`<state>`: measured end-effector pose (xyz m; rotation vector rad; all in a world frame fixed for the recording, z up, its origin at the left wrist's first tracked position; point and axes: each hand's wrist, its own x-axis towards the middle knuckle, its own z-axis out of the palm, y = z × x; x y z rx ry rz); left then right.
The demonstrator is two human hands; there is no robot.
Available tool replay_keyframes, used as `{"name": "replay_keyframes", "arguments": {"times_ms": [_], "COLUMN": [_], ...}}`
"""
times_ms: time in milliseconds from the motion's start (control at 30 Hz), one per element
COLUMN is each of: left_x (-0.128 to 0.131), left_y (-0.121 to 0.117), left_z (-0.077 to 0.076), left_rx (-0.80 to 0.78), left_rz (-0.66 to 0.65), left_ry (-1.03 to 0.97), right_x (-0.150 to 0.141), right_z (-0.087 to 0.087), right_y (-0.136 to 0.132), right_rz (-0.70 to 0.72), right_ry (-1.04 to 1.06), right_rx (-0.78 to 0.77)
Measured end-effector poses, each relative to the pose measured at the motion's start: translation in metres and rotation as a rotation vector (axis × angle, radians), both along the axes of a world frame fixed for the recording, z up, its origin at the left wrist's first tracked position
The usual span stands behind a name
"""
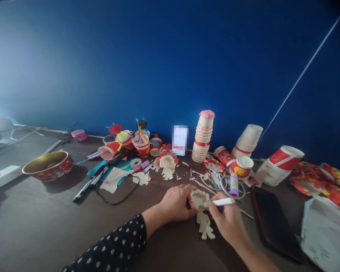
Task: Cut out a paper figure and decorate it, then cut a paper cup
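My left hand (pixel 177 202) is closed around a cut paper cup craft (pixel 198 198) with a red rim, holding it on the dark table (pixel 45 226). My right hand (pixel 229 221) grips a white marker with an orange cap end (pixel 223 201), its tip at the cup craft. A pale paper cut-out figure (pixel 205 225) lies flat on the table just below the craft, between my two hands. My left sleeve is dark with white dots.
A stack of paper cups (pixel 203 138) stands behind, with more cups (pixel 249 141) to its right. A gold bowl (pixel 48 165) sits at left. Pens and tape (pixel 136 163) lie in the middle. A dark tablet (pixel 272 223) and white box (pixel 327 232) are at right.
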<state>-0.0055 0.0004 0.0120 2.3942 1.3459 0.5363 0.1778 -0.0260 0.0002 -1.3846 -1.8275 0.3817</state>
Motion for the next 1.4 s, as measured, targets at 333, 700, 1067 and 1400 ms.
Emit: {"name": "replay_keyframes", "arguments": {"times_ms": [333, 700, 1067, 1400], "left_x": [0.0014, 0.0003, -0.0005, -0.0004], "left_y": [-0.0006, -0.0004, -0.0006, -0.0007], "left_z": [0.0015, 0.0, 0.0013, 0.0], "left_rx": [-0.037, -0.012, -0.033, -0.023], "left_rz": [0.01, 0.013, 0.008, 0.018], "left_ry": [0.029, 0.006, -0.002, 0.01], "right_x": [-0.0005, 0.0009, 0.0039, 0.0013], "right_z": [0.0025, -0.0013, -0.0045, -0.0033], "right_y": [-0.0002, 0.0014, 0.001, 0.0002], "right_rz": [-0.008, -0.062, -0.066, -0.063], "right_ry": [-0.068, -0.061, 0.081, 0.051], "right_rx": [0.02, -0.031, -0.028, -0.04]}}
